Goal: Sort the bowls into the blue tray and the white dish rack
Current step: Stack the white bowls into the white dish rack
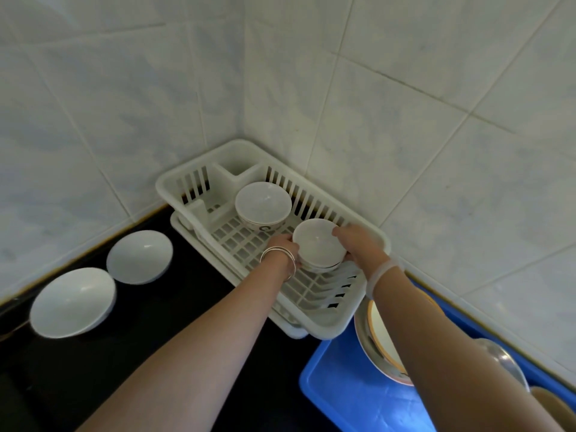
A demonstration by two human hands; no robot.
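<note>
**Both hands clasped on a small stack of bowls in the rack**

Clamped from both sides: left hand [282,244] on the near-left wall, right hand [353,241] on the far-right wall of a small stack of white bowls [318,246], held inside the white dish rack [371,235]. Whether resting on the grid floor or held just above it, impossible to tell. Smooth, glossy, round, deep-sided; at least two nested rims visible under the top one. Thin metal bangles [282,260] on the left wrist, a pale translucent band [385,272] on the right.

Moulded plastic with slotted walls, a lattice floor and upright ribs at the near end. Further back in it, a second stack of bowls [263,202], wider, with a dark printed mark low on the side.

On the glossy black counter [174,322], left of the rack: two shallow white bowls [140,255] [73,302], separate, mouths up.

At right, a blue tray [358,391], smooth plastic, holding a shallow dish with an orange rim [378,335] and a metal bowl [508,360], both partly hidden by the right forearm.

Pale marbled tiles [405,120] on both walls.
</note>
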